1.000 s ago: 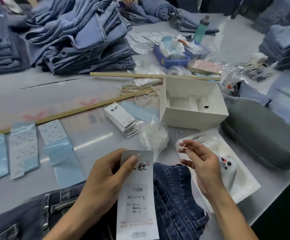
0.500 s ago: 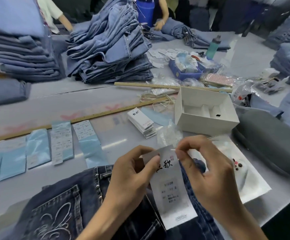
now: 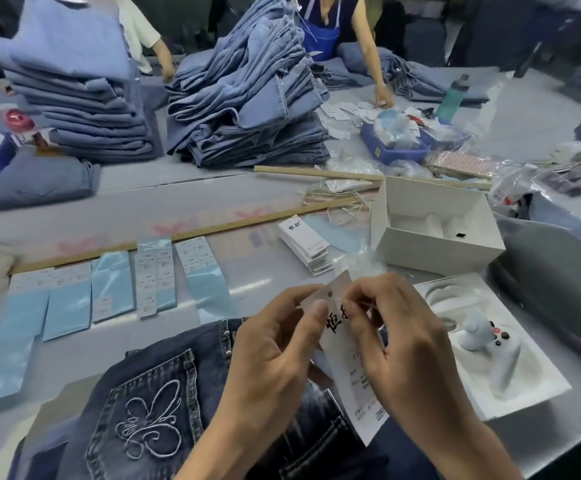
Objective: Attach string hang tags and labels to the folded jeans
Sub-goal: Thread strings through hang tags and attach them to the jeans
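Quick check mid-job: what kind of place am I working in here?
Most likely a garment factory's finishing and tagging table: tall stacks of folded jeans, a pile of paper hang tags, label sheets laid along a ruler, and another worker sorting denim.

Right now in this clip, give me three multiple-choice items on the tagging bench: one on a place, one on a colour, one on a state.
1. Where does the open white box stand?
A. on the stacked jeans
B. on the table, beyond the hands and to the right
C. on the dark jeans

2. What colour is the tray of supplies at the back?
A. blue
B. red
C. yellow

3. What is the state of the hang tag?
A. lying flat on the table
B. held up by both hands over the dark jeans
C. tucked in the box

Key: 1 B, it sits on the grey table top; 2 A, its walls are blue; 3 B, the left hand and right hand both pinch it.
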Available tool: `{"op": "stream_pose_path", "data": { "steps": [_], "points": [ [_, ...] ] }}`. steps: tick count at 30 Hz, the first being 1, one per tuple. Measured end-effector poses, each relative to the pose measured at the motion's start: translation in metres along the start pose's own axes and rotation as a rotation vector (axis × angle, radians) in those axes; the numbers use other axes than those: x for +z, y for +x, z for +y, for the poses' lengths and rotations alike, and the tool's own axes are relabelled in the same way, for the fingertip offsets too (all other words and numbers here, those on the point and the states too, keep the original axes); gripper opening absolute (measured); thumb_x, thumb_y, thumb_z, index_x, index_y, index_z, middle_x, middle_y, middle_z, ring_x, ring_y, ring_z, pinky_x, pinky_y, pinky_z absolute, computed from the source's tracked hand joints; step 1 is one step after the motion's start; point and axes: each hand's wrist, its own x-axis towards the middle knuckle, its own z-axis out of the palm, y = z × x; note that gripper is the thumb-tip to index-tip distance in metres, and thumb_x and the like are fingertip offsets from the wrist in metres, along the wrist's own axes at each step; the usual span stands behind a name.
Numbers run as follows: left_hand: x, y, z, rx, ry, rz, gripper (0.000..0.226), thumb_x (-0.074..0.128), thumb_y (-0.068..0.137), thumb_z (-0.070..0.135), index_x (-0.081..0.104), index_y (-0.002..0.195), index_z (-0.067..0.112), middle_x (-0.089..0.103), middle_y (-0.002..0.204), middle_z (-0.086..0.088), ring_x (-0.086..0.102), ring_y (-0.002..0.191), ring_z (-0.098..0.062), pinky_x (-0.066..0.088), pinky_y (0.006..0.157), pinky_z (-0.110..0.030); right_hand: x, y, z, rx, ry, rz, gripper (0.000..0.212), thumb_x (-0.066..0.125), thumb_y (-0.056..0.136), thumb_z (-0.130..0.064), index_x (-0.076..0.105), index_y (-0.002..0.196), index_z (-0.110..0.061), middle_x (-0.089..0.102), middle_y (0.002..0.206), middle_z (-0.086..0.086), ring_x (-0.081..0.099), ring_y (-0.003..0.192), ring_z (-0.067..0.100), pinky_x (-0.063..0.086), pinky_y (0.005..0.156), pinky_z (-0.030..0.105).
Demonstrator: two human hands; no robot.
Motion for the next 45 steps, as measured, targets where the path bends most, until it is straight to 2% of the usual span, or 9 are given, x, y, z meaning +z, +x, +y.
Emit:
{"op": "stream_pose_path", "data": {
  "steps": [4, 9, 15, 19, 27, 31, 37, 40, 45],
  "points": [
    [-0.003, -0.003, 0.003, -0.010, -0.081, -0.081, 0.039, 0.042, 0.099, 0.047, 0.075, 0.114, 0.032, 0.077, 0.099, -0.011, 0.075, 0.083, -0.031, 0.060, 0.049, -0.042, -0.002, -0.003, -0.003, 0.012, -0.014, -0.003, 0.002, 0.061, 0.096, -0.013, 0.061, 0.096, -0.011, 0.054, 0.090, -0.009, 0.051, 0.081, 0.005, 0.042, 0.075, 0.011],
    [-0.006, -0.004, 0.002, -0.012, -0.120, -0.136, 0.042, 0.042, 0.098, 0.043, 0.075, 0.118, 0.027, 0.075, 0.103, -0.015, 0.073, 0.090, -0.035, 0.060, 0.051, -0.045, 0.001, -0.005, -0.007, 0.042, -0.011, 0.057, 0.008, 0.059, 0.098, -0.017, 0.061, 0.095, -0.010, 0.055, 0.088, -0.005, 0.052, 0.077, 0.007, 0.042, 0.073, 0.011],
    [-0.005, -0.003, 0.002, -0.013, -0.170, -0.133, 0.033, 0.049, 0.097, 0.033, 0.075, 0.116, 0.024, 0.076, 0.097, -0.014, 0.075, 0.083, -0.031, 0.062, 0.056, -0.044, 0.003, -0.003, -0.010, 0.062, -0.024, 0.115, 0.011, 0.056, 0.100, -0.018, 0.060, 0.095, -0.009, 0.056, 0.089, -0.003, 0.052, 0.075, 0.009, 0.042, 0.070, 0.013],
    [-0.004, 0.001, 0.000, -0.050, -0.165, -0.088, 0.031, 0.050, 0.097, 0.012, 0.076, 0.108, 0.024, 0.076, 0.089, -0.014, 0.074, 0.074, -0.028, 0.061, 0.056, -0.041, 0.003, -0.001, -0.012, 0.042, -0.035, 0.100, 0.007, 0.058, 0.098, -0.016, 0.060, 0.096, -0.009, 0.057, 0.089, -0.002, 0.055, 0.076, 0.013, 0.047, 0.067, 0.025],
    [-0.006, 0.007, -0.003, -0.112, -0.139, 0.061, 0.027, 0.056, 0.100, 0.005, 0.072, 0.108, 0.024, 0.061, 0.081, -0.039, 0.070, 0.064, -0.037, 0.059, 0.052, -0.038, 0.010, 0.005, -0.019, 0.028, -0.064, 0.094, 0.007, 0.058, 0.099, -0.014, 0.060, 0.096, -0.009, 0.054, 0.088, -0.004, 0.047, 0.074, 0.006, 0.036, 0.070, 0.011],
    [-0.005, 0.007, 0.002, -0.081, -0.143, 0.022, 0.019, 0.062, 0.088, 0.022, 0.071, 0.105, 0.025, 0.073, 0.077, -0.019, 0.072, 0.063, -0.030, 0.060, 0.052, -0.036, 0.012, 0.007, -0.022, 0.021, -0.094, 0.080, 0.005, 0.061, 0.099, -0.015, 0.060, 0.097, -0.011, 0.055, 0.089, -0.005, 0.044, 0.073, 0.003, 0.032, 0.070, 0.010],
    [-0.004, 0.006, 0.002, -0.006, -0.041, 0.031, 0.017, 0.061, 0.091, 0.022, 0.071, 0.103, 0.027, 0.075, 0.076, -0.012, 0.072, 0.061, -0.022, 0.059, 0.052, -0.032, 0.012, 0.009, -0.024, 0.025, -0.110, 0.057, 0.006, 0.059, 0.099, -0.017, 0.061, 0.098, -0.012, 0.057, 0.087, -0.004, 0.048, 0.071, 0.007, 0.031, 0.067, 0.012],
    [-0.007, 0.006, -0.001, 0.075, 0.052, 0.025, 0.014, 0.064, 0.091, 0.034, 0.069, 0.103, 0.027, 0.075, 0.078, -0.005, 0.073, 0.063, -0.019, 0.059, 0.052, -0.031, 0.011, 0.009, -0.024, 0.015, -0.064, 0.041, 0.007, 0.059, 0.099, -0.019, 0.062, 0.097, -0.012, 0.057, 0.086, -0.004, 0.054, 0.070, 0.010, 0.041, 0.063, 0.017],
    [-0.022, 0.014, 0.006, 0.176, 0.300, -0.010, 0.002, 0.066, 0.097, 0.028, 0.066, 0.095, 0.030, 0.073, 0.076, 0.004, 0.070, 0.061, -0.014, 0.056, 0.049, -0.028, 0.002, 0.009, -0.019, 0.046, 0.141, 0.021, 0.005, 0.063, 0.098, -0.010, 0.068, 0.100, -0.011, 0.064, 0.091, -0.005, 0.062, 0.081, 0.010, 0.051, 0.072, 0.027]
  ]
}}
